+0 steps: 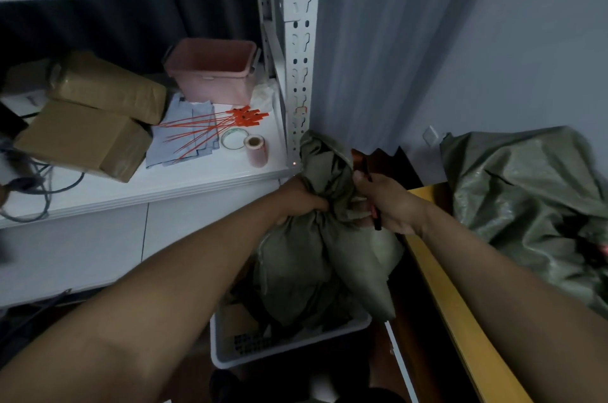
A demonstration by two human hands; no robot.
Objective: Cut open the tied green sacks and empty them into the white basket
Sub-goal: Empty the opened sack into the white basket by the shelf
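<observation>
— Where's the sack [316, 257]?

— Standing in the white basket [289, 348], neck bunched in the left hand [301, 201].

— And the right hand [386, 205]?

— Curled round a dark cutter [375, 211] (blade hidden). Looks like the cutting step; next the tie needs slicing, then tipping out.

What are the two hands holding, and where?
The left hand grips the green sack at its bunched neck. The right hand holds a dark-handled tool against the same neck.
</observation>
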